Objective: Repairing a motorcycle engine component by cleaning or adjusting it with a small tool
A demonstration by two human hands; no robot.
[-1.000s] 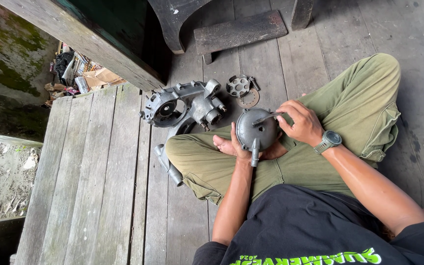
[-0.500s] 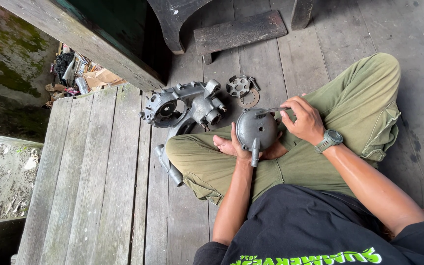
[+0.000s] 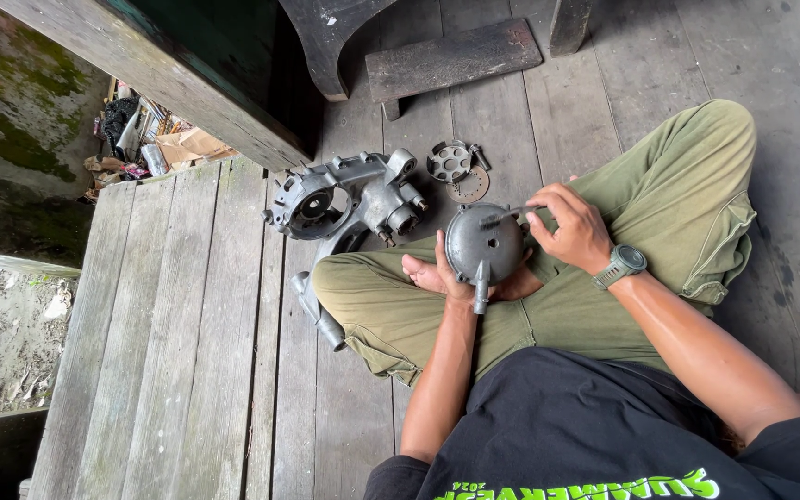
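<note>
Over my crossed legs in olive trousers, my left hand cups a round grey metal housing with a short spout from behind, fingers wrapped around its edge. My right hand pinches a thin grey metal tool whose tip rests on the housing's top. Just beyond my knee lies a large grey cast engine casing, with a small perforated metal disc and a rusty flat ring beside it. I cannot tell the tool's tip shape. Weathered grey floor planks run beneath me; a dark wooden block lies ahead.
</note>
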